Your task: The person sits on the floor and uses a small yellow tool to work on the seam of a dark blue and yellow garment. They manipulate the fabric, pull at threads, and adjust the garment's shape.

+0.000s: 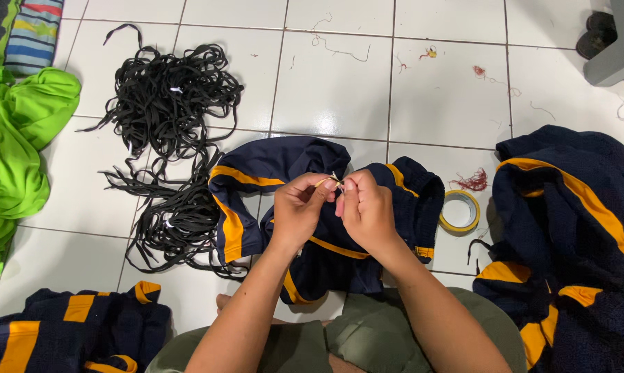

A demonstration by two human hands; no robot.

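- left hand (299,207) and right hand (367,211) meet fingertip to fingertip, pinched shut on a small pin (334,179).
- under them lies the navy shorts (270,169) with yellow stripes.
- black cords (167,138) at ten o'clock, tape roll (460,211) at three.

What our left hand (299,207) and right hand (364,209) pinch between the fingertips is too small for us to tell. Our forearms hide part of the navy garment (270,173) beneath them. The green cloth (15,131), the striped fabric (32,31), both navy piles (581,228) and the grey object (619,41) are cut off by the edges.
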